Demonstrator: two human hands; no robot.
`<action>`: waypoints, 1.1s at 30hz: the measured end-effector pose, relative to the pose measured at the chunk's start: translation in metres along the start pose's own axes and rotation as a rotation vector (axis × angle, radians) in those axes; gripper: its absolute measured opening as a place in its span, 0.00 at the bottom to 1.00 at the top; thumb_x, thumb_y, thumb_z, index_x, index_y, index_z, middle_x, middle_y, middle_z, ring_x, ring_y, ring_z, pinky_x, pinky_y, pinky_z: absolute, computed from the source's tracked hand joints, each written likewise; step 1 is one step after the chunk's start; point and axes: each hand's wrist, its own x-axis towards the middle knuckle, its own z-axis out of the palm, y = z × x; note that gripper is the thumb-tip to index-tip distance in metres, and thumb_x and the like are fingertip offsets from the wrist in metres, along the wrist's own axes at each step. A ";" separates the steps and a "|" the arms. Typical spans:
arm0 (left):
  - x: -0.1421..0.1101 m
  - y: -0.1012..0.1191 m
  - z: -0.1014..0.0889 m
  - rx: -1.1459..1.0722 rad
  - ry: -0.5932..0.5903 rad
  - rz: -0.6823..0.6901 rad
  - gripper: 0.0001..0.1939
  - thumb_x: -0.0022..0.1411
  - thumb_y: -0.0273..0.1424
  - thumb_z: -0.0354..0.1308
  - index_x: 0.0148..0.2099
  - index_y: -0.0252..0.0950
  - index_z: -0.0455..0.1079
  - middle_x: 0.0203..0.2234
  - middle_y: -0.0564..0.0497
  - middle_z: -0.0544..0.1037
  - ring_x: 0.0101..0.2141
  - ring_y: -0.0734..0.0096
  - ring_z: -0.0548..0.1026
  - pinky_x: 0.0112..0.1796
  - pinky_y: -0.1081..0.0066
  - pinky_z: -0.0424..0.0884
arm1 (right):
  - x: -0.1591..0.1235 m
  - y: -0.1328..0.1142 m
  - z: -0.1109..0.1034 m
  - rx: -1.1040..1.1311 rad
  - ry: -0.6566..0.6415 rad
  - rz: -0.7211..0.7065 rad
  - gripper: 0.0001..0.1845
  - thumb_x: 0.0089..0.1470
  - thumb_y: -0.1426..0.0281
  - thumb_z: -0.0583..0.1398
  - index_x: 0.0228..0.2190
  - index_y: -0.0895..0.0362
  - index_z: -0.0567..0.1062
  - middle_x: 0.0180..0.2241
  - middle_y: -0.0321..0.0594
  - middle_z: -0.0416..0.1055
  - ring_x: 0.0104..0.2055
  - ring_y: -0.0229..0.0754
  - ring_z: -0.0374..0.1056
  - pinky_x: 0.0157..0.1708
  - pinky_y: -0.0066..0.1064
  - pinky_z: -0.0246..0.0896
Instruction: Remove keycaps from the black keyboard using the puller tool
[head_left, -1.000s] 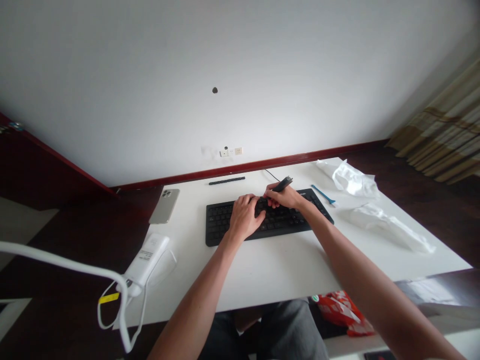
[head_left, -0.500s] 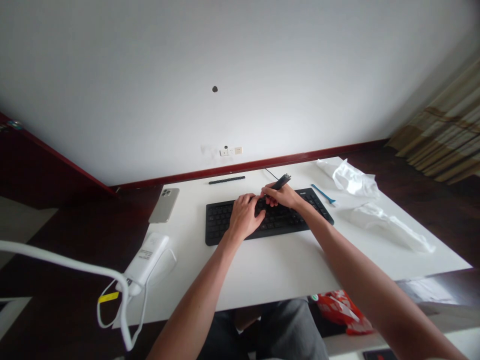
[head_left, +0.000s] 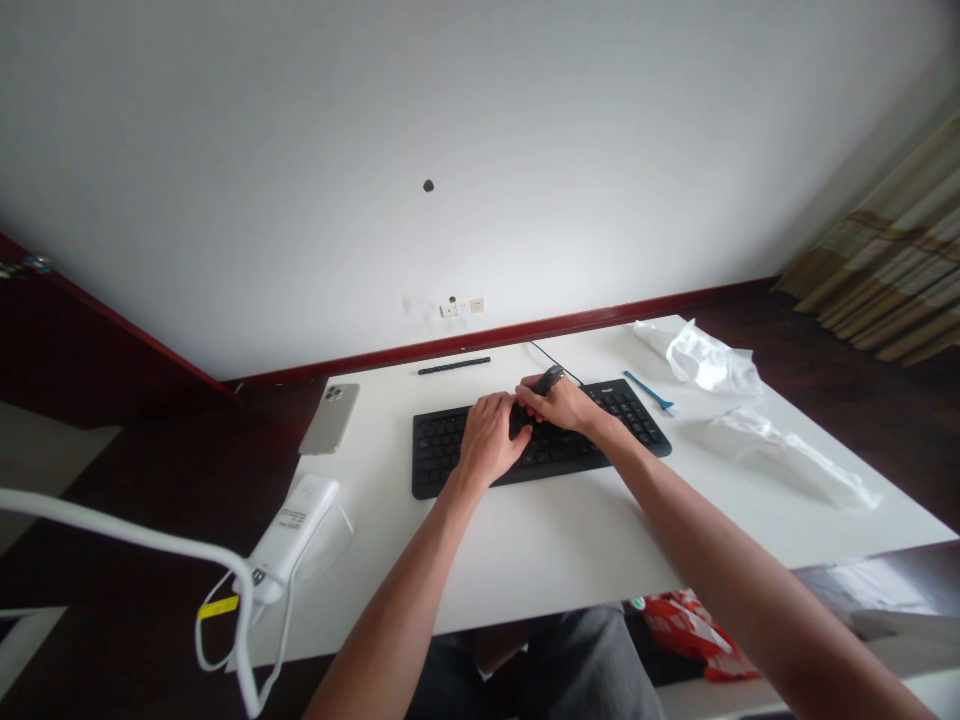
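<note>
A black keyboard (head_left: 628, 412) lies on the white table. My left hand (head_left: 491, 432) rests on its middle, palm down, with the thumb spread away from the fingers. Just to the right, my right hand (head_left: 559, 402) is closed around a black pen-like tool (head_left: 551, 378), whose upper end sticks out above the fist. The tool's lower end is hidden by my fingers, so I cannot tell whether it touches the keys. Both hands are close together over the keyboard.
Right of the keyboard lie a blue brush (head_left: 649, 392) and crumpled white plastic bags (head_left: 709, 358). A black strip (head_left: 454, 366) lies behind it. On the left are a phone (head_left: 328, 420) and a white power strip (head_left: 292, 525) with a cable. A white curved arm (head_left: 127, 530) crosses the lower left.
My right hand has turned and shifted slightly left; the tool's upper end has tipped lower and less of it shows. My left hand has stayed in place on the keyboard.
</note>
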 end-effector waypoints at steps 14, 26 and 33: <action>0.002 0.000 -0.005 -0.054 -0.025 0.062 0.17 0.66 0.27 0.59 0.56 0.43 0.72 0.54 0.51 0.79 0.51 0.59 0.73 0.58 0.57 0.68 | 0.023 0.018 0.005 0.239 0.040 0.265 0.13 0.57 0.67 0.58 0.23 0.57 0.73 0.18 0.38 0.72 0.19 0.39 0.71 0.19 0.27 0.69; 0.001 -0.007 -0.008 -0.056 -0.037 0.075 0.17 0.68 0.28 0.58 0.58 0.42 0.74 0.56 0.52 0.78 0.51 0.59 0.74 0.58 0.56 0.68 | 0.021 0.008 0.006 0.374 0.069 0.428 0.12 0.57 0.66 0.60 0.23 0.58 0.73 0.20 0.41 0.75 0.19 0.37 0.70 0.21 0.25 0.69; 0.001 -0.013 -0.004 -0.058 -0.010 0.064 0.17 0.67 0.29 0.60 0.58 0.39 0.74 0.55 0.50 0.79 0.51 0.58 0.74 0.57 0.57 0.68 | 0.035 0.009 0.000 0.389 0.047 0.535 0.12 0.56 0.67 0.60 0.23 0.58 0.72 0.20 0.44 0.75 0.18 0.35 0.68 0.19 0.23 0.66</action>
